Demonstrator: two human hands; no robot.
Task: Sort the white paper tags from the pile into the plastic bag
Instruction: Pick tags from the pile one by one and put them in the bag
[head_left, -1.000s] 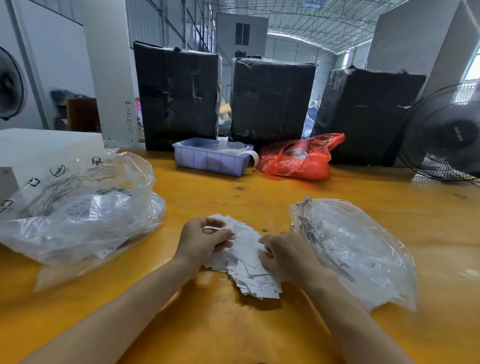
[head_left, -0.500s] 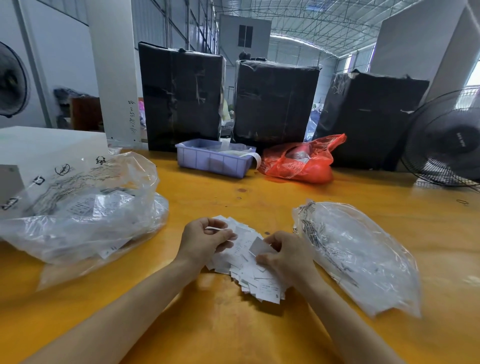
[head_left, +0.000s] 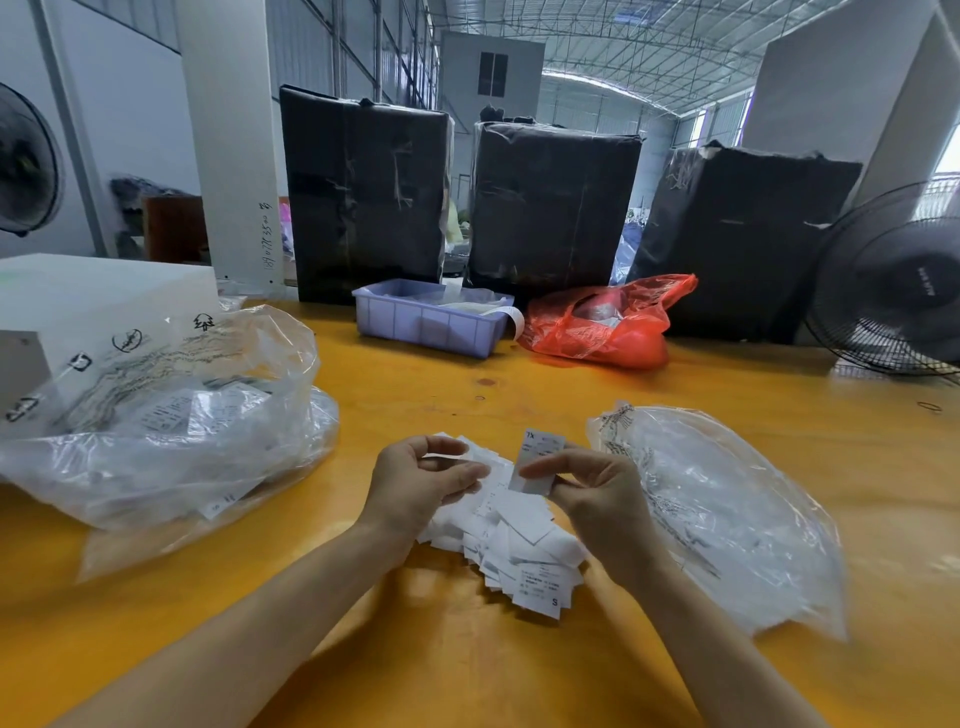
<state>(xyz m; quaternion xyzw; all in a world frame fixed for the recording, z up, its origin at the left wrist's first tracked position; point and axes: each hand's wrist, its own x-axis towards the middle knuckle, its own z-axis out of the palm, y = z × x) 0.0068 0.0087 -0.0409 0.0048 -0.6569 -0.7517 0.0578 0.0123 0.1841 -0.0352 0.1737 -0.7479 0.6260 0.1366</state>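
Tags (head_left: 519, 551) lie in a white pile on the yellow table (head_left: 467, 665) beneath my hands. My right hand (head_left: 597, 493) pinches one tag (head_left: 537, 460) upright; my left hand (head_left: 421, 480) pinches a thin stack (head_left: 447, 456). Just right of my right hand lies a clear plastic bag (head_left: 727, 519); left of my left hand, a fuller bag (head_left: 171, 415).

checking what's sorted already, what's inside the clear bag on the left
Through the clear bag on the left, white printed tags show, loosely heaped. Crumpled plastic and glare hide how many there are and whatever lies deeper inside.
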